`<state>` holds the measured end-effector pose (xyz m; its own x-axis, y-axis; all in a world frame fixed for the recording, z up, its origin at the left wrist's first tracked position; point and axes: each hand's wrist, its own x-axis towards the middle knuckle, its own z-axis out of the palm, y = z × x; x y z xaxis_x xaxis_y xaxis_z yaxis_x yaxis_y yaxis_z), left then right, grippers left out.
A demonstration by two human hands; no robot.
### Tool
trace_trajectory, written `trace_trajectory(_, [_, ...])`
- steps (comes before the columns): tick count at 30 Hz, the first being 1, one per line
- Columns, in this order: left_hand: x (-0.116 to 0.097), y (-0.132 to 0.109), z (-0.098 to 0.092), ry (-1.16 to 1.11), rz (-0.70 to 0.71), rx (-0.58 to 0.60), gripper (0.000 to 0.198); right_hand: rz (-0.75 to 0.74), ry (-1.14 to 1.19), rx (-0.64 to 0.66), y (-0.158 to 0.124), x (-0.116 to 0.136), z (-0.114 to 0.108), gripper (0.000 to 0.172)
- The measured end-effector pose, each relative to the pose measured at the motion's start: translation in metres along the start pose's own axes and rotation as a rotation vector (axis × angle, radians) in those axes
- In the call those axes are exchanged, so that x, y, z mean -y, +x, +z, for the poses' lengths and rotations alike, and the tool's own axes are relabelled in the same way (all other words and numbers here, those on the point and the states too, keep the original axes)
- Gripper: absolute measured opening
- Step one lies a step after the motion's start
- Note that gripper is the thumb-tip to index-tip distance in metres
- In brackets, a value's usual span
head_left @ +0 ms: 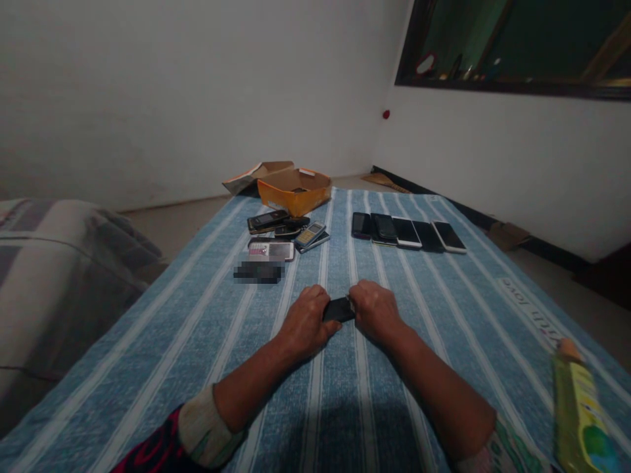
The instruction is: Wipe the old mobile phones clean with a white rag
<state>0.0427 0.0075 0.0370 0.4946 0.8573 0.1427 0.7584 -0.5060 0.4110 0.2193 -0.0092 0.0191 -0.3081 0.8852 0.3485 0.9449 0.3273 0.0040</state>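
Observation:
A small dark phone [339, 309] is held between my two hands over the striped blue cloth [340, 387]. My left hand [306, 317] grips its left end, with the thumb along the near edge. At the other end, my right hand [375, 310] is closed, its fingers pressed together around something light and small at the phone's edge, possibly a cloth. Ahead and to the left lies a loose pile of older phones, among them a silver keypad phone [271, 250] and a blue one [310, 234]. Several dark-screened phones [405, 232] lie in a row ahead to the right.
An open orange cardboard box [294, 192] stands at the far end of the table, behind the phone pile. A bottle of yellowish liquid [582, 414] lies at the near right. Left of the table is something covered with a grey cloth [73, 282].

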Motion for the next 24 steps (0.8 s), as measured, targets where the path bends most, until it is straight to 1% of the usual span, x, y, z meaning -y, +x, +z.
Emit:
trace_trajectory(5, [-0.001,-0.001,-0.001,-0.012,0.008,0.008,0.018,-0.052,0.023,0.009,-0.002,0.003,-0.002,0.014])
trace_trajectory(9, [-0.002,-0.001,-0.001,-0.015,-0.002,0.002,0.018,0.020,0.014,0.035,0.000,0.005,-0.003,0.014])
trace_trajectory(13, [-0.002,-0.001,-0.001,-0.008,-0.014,0.017,0.020,-0.016,0.025,0.063,0.001,0.007,-0.005,0.013])
trace_trajectory(18, [-0.001,-0.001,0.001,-0.008,-0.010,0.002,0.017,0.035,0.012,0.094,0.005,0.009,-0.007,0.014])
trace_trajectory(22, [-0.001,-0.002,0.001,-0.004,-0.013,-0.008,0.016,-0.001,0.023,0.119,0.007,0.013,-0.007,0.012])
trace_trajectory(24, [-0.002,-0.002,0.001,-0.004,-0.012,-0.010,0.016,0.012,0.020,0.127,0.009,0.014,-0.008,0.012])
